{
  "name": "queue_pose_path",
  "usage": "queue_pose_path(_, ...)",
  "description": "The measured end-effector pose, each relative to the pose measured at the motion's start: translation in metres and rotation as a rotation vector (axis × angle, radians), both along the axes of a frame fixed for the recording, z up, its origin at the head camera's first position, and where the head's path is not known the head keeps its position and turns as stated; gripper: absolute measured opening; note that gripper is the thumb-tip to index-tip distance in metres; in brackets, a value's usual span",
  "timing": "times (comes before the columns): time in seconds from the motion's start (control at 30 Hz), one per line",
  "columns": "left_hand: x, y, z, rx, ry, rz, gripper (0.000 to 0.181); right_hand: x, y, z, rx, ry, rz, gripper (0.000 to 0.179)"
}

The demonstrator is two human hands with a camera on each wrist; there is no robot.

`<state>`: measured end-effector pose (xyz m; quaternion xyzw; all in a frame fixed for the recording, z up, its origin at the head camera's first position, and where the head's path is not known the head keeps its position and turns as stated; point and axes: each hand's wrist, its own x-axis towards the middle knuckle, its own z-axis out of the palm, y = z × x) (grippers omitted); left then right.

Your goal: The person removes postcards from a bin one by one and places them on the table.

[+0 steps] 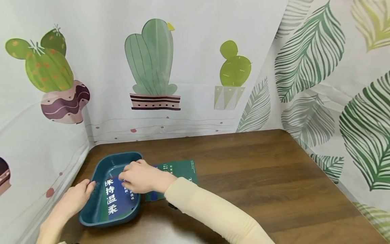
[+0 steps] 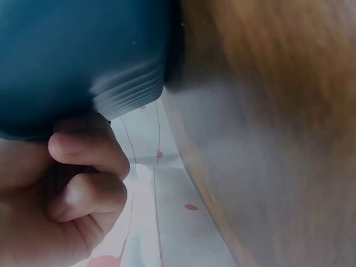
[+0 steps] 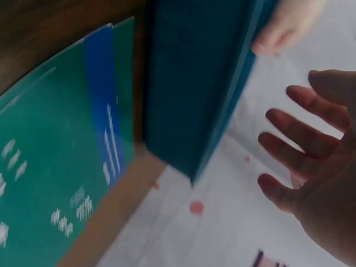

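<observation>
A dark teal plastic basin [image 1: 86, 211] stands at the left of the table. My left hand [image 1: 76, 196] grips its left rim, fingers curled under the edge in the left wrist view. Inside the basin lies a green-and-blue printed sheet [image 1: 120, 200] with large white characters. Above the basin's right side is my right hand [image 1: 141, 176], covering part of that sheet; in the right wrist view its fingers [image 3: 303, 136] are spread and loosely bent, with nothing between them. Beside the basin, a second green printed sheet [image 1: 182, 171] with a blue band lies on the table, partly behind my right forearm.
The brown wooden table [image 1: 243, 176] extends to the right of the sheets. A white curtain [image 1: 195, 67] printed with cacti and leaves hangs along the back and both sides, close to the basin's left side.
</observation>
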<state>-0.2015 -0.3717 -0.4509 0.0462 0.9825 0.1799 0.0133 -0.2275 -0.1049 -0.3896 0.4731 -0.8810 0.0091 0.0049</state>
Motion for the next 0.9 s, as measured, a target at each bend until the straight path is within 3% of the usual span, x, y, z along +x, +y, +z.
queue_pose_path(0.2,0.0,0.0,0.004,-0.002,0.028,0.0,0.033,-0.003,-0.043,-0.02,0.069,-0.04,-0.13,0.038)
queue_pose_path(0.37,0.004,0.002,0.006,0.009,0.009,0.014,0.033,-0.003,-0.06,-0.032,0.07,0.002,-0.207,0.038)
queue_pose_path(0.53,0.005,0.005,0.005,0.007,0.017,0.021,0.034,-0.008,-0.063,-0.041,0.089,0.025,-0.343,0.044)
queue_pose_path(0.7,0.005,0.005,0.004,0.008,0.03,0.023,0.034,-0.01,-0.065,-0.052,0.138,-0.02,-0.48,0.066)
queue_pose_path(0.9,0.007,0.004,0.002,0.01,0.062,0.006,0.03,-0.004,-0.069,-0.059,0.237,-0.06,-0.545,0.084)
